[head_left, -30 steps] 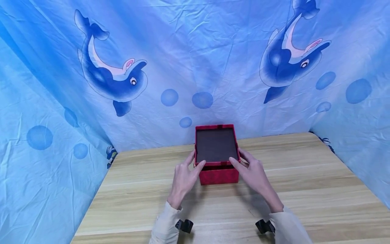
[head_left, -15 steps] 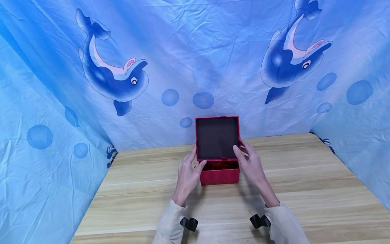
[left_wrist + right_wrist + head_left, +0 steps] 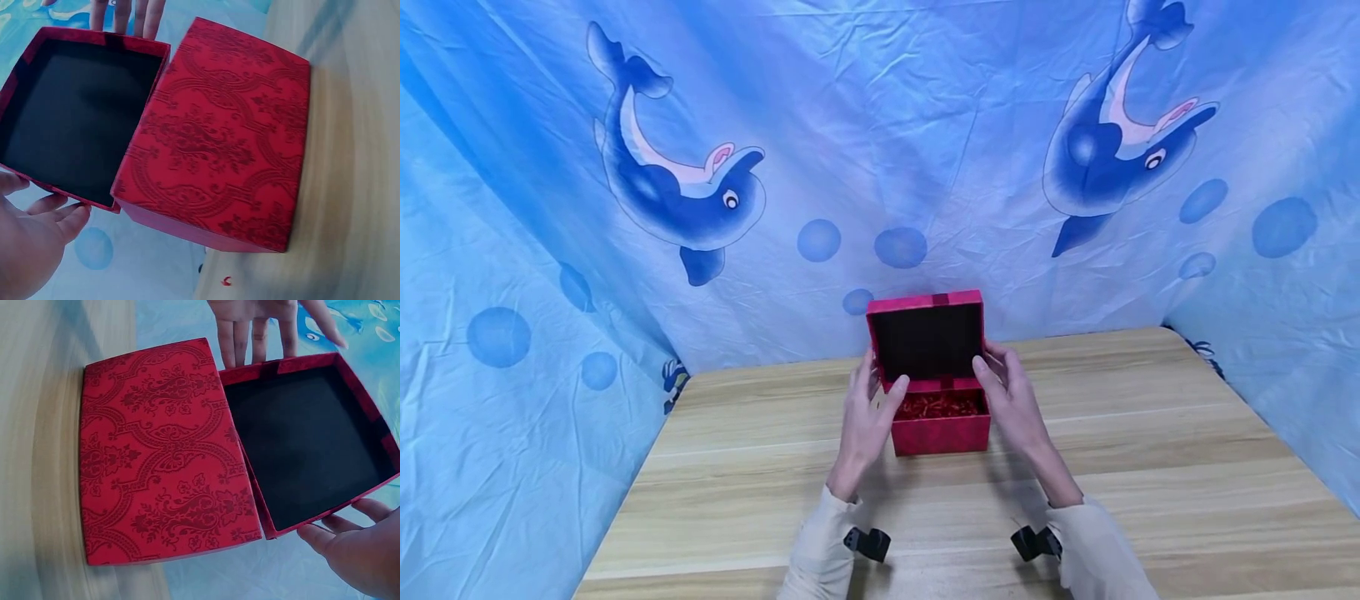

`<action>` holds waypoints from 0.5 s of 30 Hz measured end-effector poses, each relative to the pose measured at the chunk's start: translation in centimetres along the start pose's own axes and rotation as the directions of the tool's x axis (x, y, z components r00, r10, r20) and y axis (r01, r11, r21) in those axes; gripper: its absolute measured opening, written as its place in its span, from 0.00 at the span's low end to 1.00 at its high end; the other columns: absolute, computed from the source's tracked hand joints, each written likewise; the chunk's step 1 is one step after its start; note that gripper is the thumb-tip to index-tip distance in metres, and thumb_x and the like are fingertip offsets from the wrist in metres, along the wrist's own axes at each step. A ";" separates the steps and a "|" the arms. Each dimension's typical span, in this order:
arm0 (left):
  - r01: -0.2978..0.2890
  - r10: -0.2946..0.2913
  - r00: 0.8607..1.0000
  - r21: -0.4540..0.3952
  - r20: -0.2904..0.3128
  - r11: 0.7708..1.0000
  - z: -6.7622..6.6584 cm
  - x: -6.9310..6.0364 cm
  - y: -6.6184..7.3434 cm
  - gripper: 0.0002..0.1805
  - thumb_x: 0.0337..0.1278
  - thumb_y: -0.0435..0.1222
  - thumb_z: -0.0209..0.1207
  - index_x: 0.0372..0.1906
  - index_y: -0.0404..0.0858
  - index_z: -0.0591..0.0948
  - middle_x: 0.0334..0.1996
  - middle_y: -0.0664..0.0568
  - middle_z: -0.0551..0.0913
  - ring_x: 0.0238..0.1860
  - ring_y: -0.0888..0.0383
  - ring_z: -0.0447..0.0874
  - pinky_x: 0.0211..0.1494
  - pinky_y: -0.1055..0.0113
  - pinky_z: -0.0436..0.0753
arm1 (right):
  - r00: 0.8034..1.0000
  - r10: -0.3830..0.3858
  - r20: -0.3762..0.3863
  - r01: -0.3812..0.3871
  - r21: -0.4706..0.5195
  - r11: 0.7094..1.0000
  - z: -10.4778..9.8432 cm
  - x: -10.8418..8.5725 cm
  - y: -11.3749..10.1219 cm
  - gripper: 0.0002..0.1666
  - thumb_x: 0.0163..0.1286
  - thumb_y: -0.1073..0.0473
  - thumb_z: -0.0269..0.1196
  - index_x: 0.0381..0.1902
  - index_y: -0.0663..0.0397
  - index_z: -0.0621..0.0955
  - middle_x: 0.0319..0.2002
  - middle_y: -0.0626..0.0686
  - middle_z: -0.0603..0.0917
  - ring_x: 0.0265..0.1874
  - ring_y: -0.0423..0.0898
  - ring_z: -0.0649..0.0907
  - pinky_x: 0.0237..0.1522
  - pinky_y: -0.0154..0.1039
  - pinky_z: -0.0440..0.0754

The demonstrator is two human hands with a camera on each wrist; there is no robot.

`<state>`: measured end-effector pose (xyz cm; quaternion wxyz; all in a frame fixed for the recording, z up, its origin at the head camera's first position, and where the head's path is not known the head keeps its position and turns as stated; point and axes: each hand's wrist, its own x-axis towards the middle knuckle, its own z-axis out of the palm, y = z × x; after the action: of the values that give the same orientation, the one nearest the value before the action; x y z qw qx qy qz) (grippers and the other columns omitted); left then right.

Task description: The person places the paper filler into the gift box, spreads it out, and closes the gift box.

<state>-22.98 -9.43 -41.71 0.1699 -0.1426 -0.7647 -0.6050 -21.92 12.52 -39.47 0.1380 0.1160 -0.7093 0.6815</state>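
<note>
Both hands hold a red box lid (image 3: 962, 298) by its two sides, above and behind its box base. The lid is tilted, with its black inside facing the head view. My left hand (image 3: 863, 427) has its fingers along the left side and its thumb near the front corner. At the right side, my right hand (image 3: 1017, 410) holds the lid in much the same way. The box base (image 3: 942, 436), covered in red patterned fabric, stands on the table. Red shredded filling (image 3: 936, 406) shows inside it; anything under the filling is hidden.
The base rests on a light wood-grain table (image 3: 745, 467). Close behind hangs a blue curtain (image 3: 820, 100) printed with dolphins, which also lines both sides. A small red scrap (image 3: 226, 281) shows beside the box in the left wrist view.
The lid has tipped up and back from over the base, uncovering the red filling. Both hands have moved with it, and the base has stayed in place.
</note>
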 end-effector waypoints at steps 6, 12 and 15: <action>-0.054 0.054 0.999 -0.044 -0.003 0.998 -0.3 0.6 0.4 0.35 0.80 0.47 0.49 0.80 0.32 0.61 0.72 0.36 0.68 0.73 0.44 0.67 0.75 0.53 0.66 | 0.999 0.011 -0.052 -0.011 0.003 1.000 -0.1 0.3 -0.1 0.28 0.83 0.55 0.53 0.68 0.73 0.65 0.71 0.68 0.69 0.71 0.59 0.69 0.72 0.47 0.66; -0.058 0.058 0.998 -0.037 0.002 0.998 -0.4 0.7 0.6 0.34 0.81 0.55 0.41 0.70 0.30 0.68 0.66 0.36 0.74 0.68 0.43 0.71 0.71 0.45 0.67 | 0.991 0.048 -0.121 -0.048 0.001 0.999 0.2 0.6 -0.2 0.28 0.82 0.50 0.53 0.63 0.71 0.67 0.63 0.66 0.74 0.64 0.54 0.74 0.68 0.47 0.68; -0.050 0.050 0.999 -0.046 -0.003 0.998 -0.3 0.8 0.7 0.32 0.81 0.56 0.41 0.66 0.32 0.69 0.63 0.40 0.76 0.66 0.46 0.72 0.69 0.46 0.68 | 0.987 0.058 -0.147 -0.054 0.028 0.998 0.4 0.7 -0.2 0.26 0.81 0.50 0.55 0.60 0.68 0.67 0.58 0.62 0.74 0.59 0.52 0.76 0.64 0.40 0.70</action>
<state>-23.40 -9.53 -40.67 0.1822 -0.1650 -0.7467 -0.6180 -22.50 12.13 -39.07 0.1694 0.0469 -0.6921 0.7001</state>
